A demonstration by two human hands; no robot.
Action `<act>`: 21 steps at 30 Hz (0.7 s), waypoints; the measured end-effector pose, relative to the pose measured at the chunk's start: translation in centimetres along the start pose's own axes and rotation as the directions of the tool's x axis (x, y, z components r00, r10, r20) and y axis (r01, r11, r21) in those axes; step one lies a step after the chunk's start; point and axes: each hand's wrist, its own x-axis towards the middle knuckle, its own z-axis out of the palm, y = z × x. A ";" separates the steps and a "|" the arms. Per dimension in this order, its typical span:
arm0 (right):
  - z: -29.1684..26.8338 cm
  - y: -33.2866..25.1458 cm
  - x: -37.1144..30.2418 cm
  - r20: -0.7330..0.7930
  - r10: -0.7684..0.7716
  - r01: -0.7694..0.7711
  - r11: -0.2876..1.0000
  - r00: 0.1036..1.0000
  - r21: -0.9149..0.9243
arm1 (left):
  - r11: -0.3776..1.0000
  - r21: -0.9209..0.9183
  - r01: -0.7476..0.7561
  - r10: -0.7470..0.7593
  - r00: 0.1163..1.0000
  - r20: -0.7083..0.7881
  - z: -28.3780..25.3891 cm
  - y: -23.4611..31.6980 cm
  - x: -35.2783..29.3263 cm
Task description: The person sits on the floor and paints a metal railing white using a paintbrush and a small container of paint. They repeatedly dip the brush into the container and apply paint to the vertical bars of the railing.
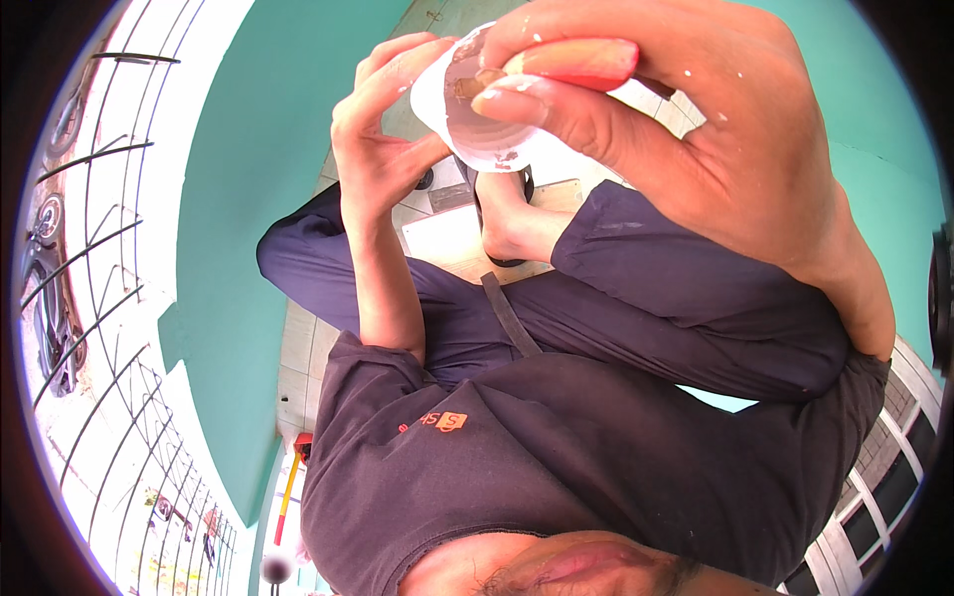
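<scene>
Right hand pinches a stick, its long axis toward nine o'clock, into the cup gripped by left hand.

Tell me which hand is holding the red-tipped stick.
The right hand: it pinches the red-tipped stick between its fingers, while the left hand grips the white cup.

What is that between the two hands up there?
In the head view a small white cup sits between the left hand and right hand, which also pinches a red-handled tool at its rim.
</scene>
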 end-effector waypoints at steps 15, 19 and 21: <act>-0.9 0.0 0.1 -0.050 -0.010 0.011 0.999 0.999 0.036 | 0.992 0.024 0.127 -0.127 0.992 0.006 -0.3 -1.1 -0.5; -1.2 0.2 0.1 -0.087 -0.001 0.007 0.998 0.996 0.065 | 0.979 0.021 0.202 -0.202 0.979 0.010 -0.5 -2.1 -0.7; -1.3 0.5 0.2 -0.104 -0.010 0.019 0.996 0.995 0.084 | 0.972 0.033 0.232 -0.233 0.972 0.013 -0.8 -2.6 -0.9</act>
